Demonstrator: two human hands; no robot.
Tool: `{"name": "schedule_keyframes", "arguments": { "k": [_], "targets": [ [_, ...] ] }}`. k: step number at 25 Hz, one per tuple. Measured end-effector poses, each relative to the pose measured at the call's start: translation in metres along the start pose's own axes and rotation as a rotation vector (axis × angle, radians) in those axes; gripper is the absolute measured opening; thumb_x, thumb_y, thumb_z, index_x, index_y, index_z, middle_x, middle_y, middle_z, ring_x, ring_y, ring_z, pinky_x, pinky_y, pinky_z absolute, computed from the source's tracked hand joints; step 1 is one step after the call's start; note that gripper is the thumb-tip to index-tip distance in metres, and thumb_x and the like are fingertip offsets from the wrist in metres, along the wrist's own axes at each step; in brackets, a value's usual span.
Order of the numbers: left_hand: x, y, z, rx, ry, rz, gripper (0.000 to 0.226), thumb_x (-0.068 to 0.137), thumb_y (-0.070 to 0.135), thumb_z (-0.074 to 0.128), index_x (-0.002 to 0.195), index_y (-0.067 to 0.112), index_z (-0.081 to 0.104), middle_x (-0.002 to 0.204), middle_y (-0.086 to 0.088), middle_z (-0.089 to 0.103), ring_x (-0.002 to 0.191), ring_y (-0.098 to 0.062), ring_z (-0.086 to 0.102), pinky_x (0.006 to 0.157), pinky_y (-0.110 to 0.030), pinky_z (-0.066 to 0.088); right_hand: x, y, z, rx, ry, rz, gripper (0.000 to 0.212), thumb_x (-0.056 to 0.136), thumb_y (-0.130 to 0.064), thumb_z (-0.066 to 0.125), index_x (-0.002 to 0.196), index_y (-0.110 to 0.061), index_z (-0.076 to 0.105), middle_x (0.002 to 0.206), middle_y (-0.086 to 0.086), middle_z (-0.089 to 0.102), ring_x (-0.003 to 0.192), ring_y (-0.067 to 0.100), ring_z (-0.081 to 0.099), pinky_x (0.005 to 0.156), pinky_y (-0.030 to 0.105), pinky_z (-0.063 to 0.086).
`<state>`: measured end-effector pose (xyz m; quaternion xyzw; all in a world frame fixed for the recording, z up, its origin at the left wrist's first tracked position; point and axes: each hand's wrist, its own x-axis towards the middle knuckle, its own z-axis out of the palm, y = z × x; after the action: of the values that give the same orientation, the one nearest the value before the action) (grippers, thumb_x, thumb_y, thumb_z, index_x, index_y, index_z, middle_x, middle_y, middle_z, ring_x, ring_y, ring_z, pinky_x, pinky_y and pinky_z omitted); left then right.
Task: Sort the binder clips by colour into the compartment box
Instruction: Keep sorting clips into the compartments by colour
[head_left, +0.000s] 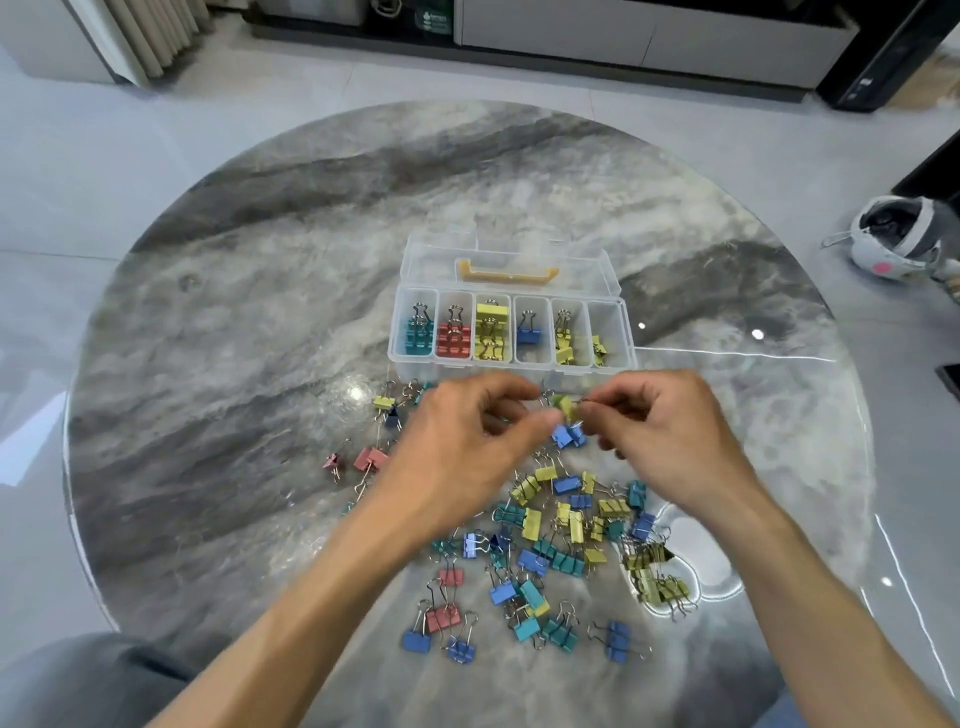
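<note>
- Both hands meet just in front of the compartment box (511, 358): the left hand (467, 447) curls its fingers and pinches one side of a yellow-green clip (565, 406), and the right hand (670, 436) pinches what looks like the clip's wire handle from the other side.
- Motion blur hides the fingertips, so whether this is one clip or two clipped together cannot be told; a pair of blue clips (569, 435) sits just below the fingers, nearer the person than the box, possibly hanging from the held clip.
- If clips are joined, squeezing the wire handles together should release them cleanly; tugging the bodies apart would likely flick one away.
- Inside the box, counting from its left end, lie teal, red, yellow and blue clips, then smaller yellow clips in the fifth compartment (566, 332) and the sixth.
- Judged by colour and size, the held clip probably belongs among the yellows; comparing it with the large ones in the third compartment (491, 332) before dropping it in would avoid a mix-up.
- A short lift over the box's front wall is all that is needed.
- Most of the work remains: the loose pile (550, 551) of mixed clips lies on the marble table (260, 322) between the box and the person, with a few red clips (370, 459) off to the box's front left.
</note>
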<state>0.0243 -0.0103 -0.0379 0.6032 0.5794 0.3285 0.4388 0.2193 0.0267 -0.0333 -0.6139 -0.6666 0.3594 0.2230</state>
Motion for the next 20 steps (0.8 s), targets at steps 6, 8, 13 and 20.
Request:
{"name": "schedule_keyframes", "arguments": {
  "k": [6, 8, 13, 20],
  "targets": [
    [0.004, -0.005, 0.004, -0.281, 0.097, -0.020, 0.022, 0.090, 0.008, 0.070, 0.107, 0.022, 0.074, 0.084, -0.002, 0.076, 0.078, -0.015, 0.072, 0.074, -0.026, 0.056, -0.006, -0.020, 0.014, 0.507, -0.032, 0.038, 0.010, 0.090, -0.009, 0.067, 0.083, -0.010, 0.073, 0.068, 0.003, 0.069, 0.062, 0.017, 0.064, 0.058, 0.029, 0.056],
    [0.003, -0.001, 0.002, -0.384, -0.001, 0.025, 0.034, 0.089, -0.004, 0.065, 0.111, 0.022, 0.070, 0.085, -0.002, 0.076, 0.081, -0.015, 0.072, 0.076, -0.023, 0.055, -0.002, -0.018, 0.004, 0.850, -0.141, 0.192, 0.009, 0.085, -0.011, 0.065, 0.082, -0.004, 0.071, 0.066, 0.008, 0.063, 0.056, 0.017, 0.058, 0.054, 0.029, 0.053],
    [0.002, 0.002, 0.002, -0.442, 0.147, 0.054, 0.019, 0.083, 0.000, 0.072, 0.097, 0.014, 0.072, 0.088, -0.004, 0.076, 0.083, -0.016, 0.072, 0.074, -0.022, 0.055, -0.005, -0.023, 0.009, 1.088, -0.280, 0.289, 0.011, 0.078, -0.012, 0.064, 0.076, -0.008, 0.073, 0.062, 0.009, 0.060, 0.051, 0.016, 0.054, 0.050, 0.030, 0.052],
    [0.001, 0.004, 0.007, -0.752, 0.187, -0.181, 0.032, 0.067, 0.023, 0.079, 0.094, 0.007, 0.074, 0.086, -0.012, 0.077, 0.076, -0.021, 0.072, 0.069, -0.024, 0.057, -0.009, -0.019, 0.027, 0.618, -0.012, -0.043, 0.009, 0.090, -0.008, 0.068, 0.082, -0.005, 0.070, 0.071, 0.010, 0.069, 0.063, 0.022, 0.063, 0.060, 0.032, 0.057]
  ]
}}
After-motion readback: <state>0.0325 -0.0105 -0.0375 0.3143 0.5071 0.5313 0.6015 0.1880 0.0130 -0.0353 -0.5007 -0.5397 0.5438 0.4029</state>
